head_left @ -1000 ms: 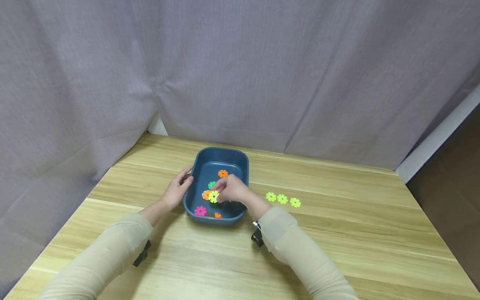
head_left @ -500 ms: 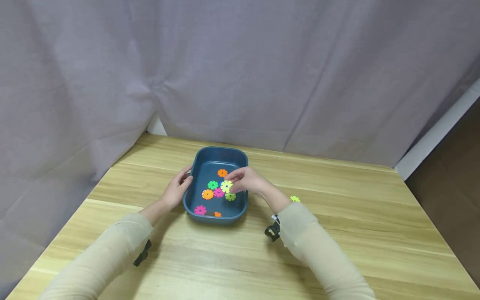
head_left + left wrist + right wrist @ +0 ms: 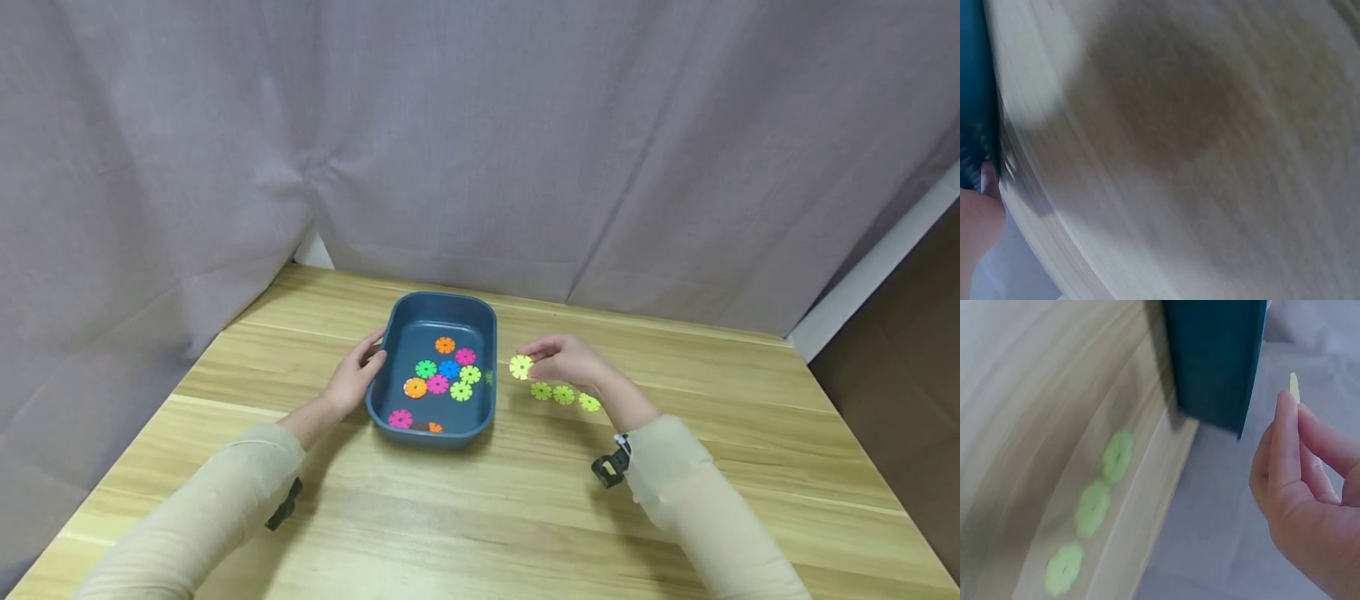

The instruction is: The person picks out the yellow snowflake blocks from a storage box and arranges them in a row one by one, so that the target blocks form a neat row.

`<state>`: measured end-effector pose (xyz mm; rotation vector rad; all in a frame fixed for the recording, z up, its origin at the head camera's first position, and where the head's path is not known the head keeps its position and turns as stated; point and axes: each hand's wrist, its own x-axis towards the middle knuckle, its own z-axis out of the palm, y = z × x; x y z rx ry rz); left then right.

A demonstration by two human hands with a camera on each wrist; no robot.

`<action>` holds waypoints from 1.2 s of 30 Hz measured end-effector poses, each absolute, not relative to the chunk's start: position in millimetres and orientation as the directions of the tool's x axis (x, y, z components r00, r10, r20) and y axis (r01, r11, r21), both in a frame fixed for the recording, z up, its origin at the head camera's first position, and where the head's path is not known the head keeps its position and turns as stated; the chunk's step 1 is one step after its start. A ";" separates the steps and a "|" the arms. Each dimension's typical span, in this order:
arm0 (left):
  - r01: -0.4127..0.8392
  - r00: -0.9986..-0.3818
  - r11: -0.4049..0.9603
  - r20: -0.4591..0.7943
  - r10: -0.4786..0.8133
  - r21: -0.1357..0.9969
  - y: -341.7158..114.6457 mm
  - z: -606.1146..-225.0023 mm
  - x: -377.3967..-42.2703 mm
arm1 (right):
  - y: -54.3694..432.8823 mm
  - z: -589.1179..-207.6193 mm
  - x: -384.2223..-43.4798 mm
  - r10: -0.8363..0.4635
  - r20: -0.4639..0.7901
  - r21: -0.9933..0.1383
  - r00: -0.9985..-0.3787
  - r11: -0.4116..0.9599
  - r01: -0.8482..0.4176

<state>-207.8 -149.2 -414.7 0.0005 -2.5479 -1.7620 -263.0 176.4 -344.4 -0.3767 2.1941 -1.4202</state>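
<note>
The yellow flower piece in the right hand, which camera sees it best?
The head view. There, the yellow flower piece shows nearly all of its round, notched face. The right wrist view shows just a thin edge poking up from the right hand, and the left wrist view doesn't show it.

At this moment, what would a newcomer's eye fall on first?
Probably the dark blue tray, with bright flower-shaped discs inside and the left hand at its left side. Then the yellow-green disc pinched in the right hand, right of the tray, near three similar discs in a row on the wooden table.
</note>
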 end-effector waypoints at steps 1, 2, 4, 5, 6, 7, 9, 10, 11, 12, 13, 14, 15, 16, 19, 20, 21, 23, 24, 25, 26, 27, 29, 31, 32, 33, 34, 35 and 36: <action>0.022 -0.999 0.350 0.033 -0.025 0.937 -149.1 -414.8 -207.3 | 181.8 -345.6 -263.6 -0.476 -0.264 -0.909 -0.839 0.414 0.052; 0.023 -0.999 0.351 0.033 -0.023 0.936 -149.2 -415.0 -207.0 | 187.3 -346.6 -264.2 -0.473 -0.271 -0.909 -0.838 0.411 0.062; 0.026 -0.999 0.351 0.036 -0.021 0.936 -149.2 -415.5 -206.4 | 198.2 -349.1 -265.4 -0.461 -0.288 -0.910 -0.840 0.405 0.089; 0.028 -0.999 0.354 0.038 -0.021 0.935 -149.2 -415.8 -206.2 | 203.8 -350.4 -265.8 -0.452 -0.293 -0.908 -0.843 0.407 0.098; 0.028 -0.999 0.355 0.038 -0.021 0.934 -149.3 -416.2 -206.2 | 209.5 -351.5 -266.2 -0.443 -0.298 -0.907 -0.846 0.408 0.106; 0.027 -0.999 0.354 0.038 -0.022 0.935 -149.5 -416.6 -206.4 | 215.1 -352.5 -266.2 -0.435 -0.302 -0.904 -0.848 0.413 0.110; 0.027 -0.999 0.360 0.038 -0.024 0.933 -149.8 -417.4 -207.0 | 226.5 -355.0 -266.5 -0.417 -0.304 -0.900 -0.856 0.420 0.114; 0.025 -0.999 0.361 0.037 -0.025 0.932 -149.9 -417.8 -207.4 | 231.8 -356.2 -266.5 -0.411 -0.302 -0.898 -0.860 0.424 0.113; 0.024 -0.999 0.361 0.036 -0.026 0.932 -150.1 -418.0 -207.7 | 236.9 -357.4 -266.5 -0.407 -0.302 -0.898 -0.862 0.426 0.113; 0.021 -0.999 0.358 0.033 -0.027 0.933 -150.2 -418.3 -208.0 | 241.7 -358.8 -266.6 -0.403 -0.303 -0.897 -0.864 0.427 0.115; 0.022 -0.999 0.362 0.034 -0.026 0.932 -150.3 -418.4 -208.1 | 246.2 -360.3 -266.7 -0.398 -0.305 -0.895 -0.865 0.431 0.117; 0.020 -0.999 0.360 0.032 -0.027 0.933 -150.4 -418.6 -208.2 | 250.5 -362.1 -267.0 -0.391 -0.310 -0.892 -0.867 0.434 0.123; 0.015 -0.999 0.355 0.027 -0.028 0.935 -150.6 -418.8 -208.3 | 254.4 -363.7 -267.3 -0.385 -0.315 -0.890 -0.867 0.437 0.129; 0.013 -0.999 0.355 0.024 -0.027 0.935 -150.7 -419.0 -208.3 | 258.1 -365.4 -267.7 -0.379 -0.321 -0.889 -0.868 0.436 0.138; 0.007 -1.000 0.356 0.017 -0.024 0.934 -151.3 -419.5 -208.3 | 268.2 -369.9 -269.1 -0.357 -0.339 -0.883 -0.870 0.439 0.164; 0.002 -1.000 0.353 0.012 -0.025 0.936 -151.4 -419.6 -208.3 | 271.4 -371.4 -269.8 -0.351 -0.344 -0.883 -0.871 0.437 0.172; 0.004 -1.000 0.357 0.013 -0.022 0.934 -151.4 -419.6 -208.2 | 274.7 -372.5 -270.2 -0.350 -0.346 -0.883 -0.870 0.436 0.175; 0.005 -1.000 0.357 0.014 -0.021 0.934 -151.5 -419.2 -208.1 | 280.6 -374.9 -271.1 -0.339 -0.356 -0.878 -0.871 0.440 0.188; 0.006 -1.000 0.357 0.015 -0.020 0.934 -151.4 -419.0 -208.1 | 283.3 -376.1 -271.7 -0.332 -0.361 -0.875 -0.871 0.443 0.194; 0.008 -1.000 0.357 0.016 -0.019 0.934 -151.5 -418.7 -208.1 | 286.0 -377.1 -272.1 -0.328 -0.365 -0.871 -0.871 0.450 0.195; 0.010 -1.000 0.355 0.017 -0.017 0.935 -151.3 -418.5 -208.2 | 288.5 -378.2 -272.4 -0.321 -0.371 -0.866 -0.871 0.459 0.200; 0.013 -1.000 0.355 0.019 -0.015 0.935 -151.3 -418.2 -208.3 | 290.9 -379.1 -272.6 -0.317 -0.377 -0.859 -0.871 0.470 0.201; 0.013 -1.000 0.351 0.020 -0.015 0.936 -151.3 -417.8 -208.5 | 294.9 -381.2 -272.8 -0.308 -0.383 -0.850 -0.871 0.487 0.202; 0.015 -1.000 0.351 0.021 -0.014 0.936 -151.1 -417.2 -208.5 | 298.2 -383.8 -272.7 -0.299 -0.391 -0.843 -0.871 0.496 0.208; 0.016 -1.000 0.351 0.022 -0.012 0.936 -150.9 -416.9 -208.5 | 299.7 -385.2 -272.5 -0.298 -0.391 -0.840 -0.871 0.503 0.205; 0.016 -1.000 0.351 0.021 -0.012 0.936 -150.8 -416.4 -208.3 | 301.0 -386.8 -272.4 -0.298 -0.390 -0.835 -0.871 0.513 0.199; 0.016 -1.000 0.350 0.022 -0.012 0.937 -150.9 -416.2 -208.4 | 302.2 -388.6 -272.3 -0.296 -0.386 -0.833 -0.874 0.518 0.193; 0.018 -1.000 0.350 0.023 -0.010 0.937 -150.8 -416.0 -208.4 | 303.2 -390.3 -272.5 -0.295 -0.384 -0.833 -0.875 0.520 0.191; 0.020 -1.000 0.352 0.025 -0.009 0.936 -150.8 -415.6 -208.4 | 303.9 -392.0 -272.8 -0.293 -0.381 -0.832 -0.877 0.522 0.187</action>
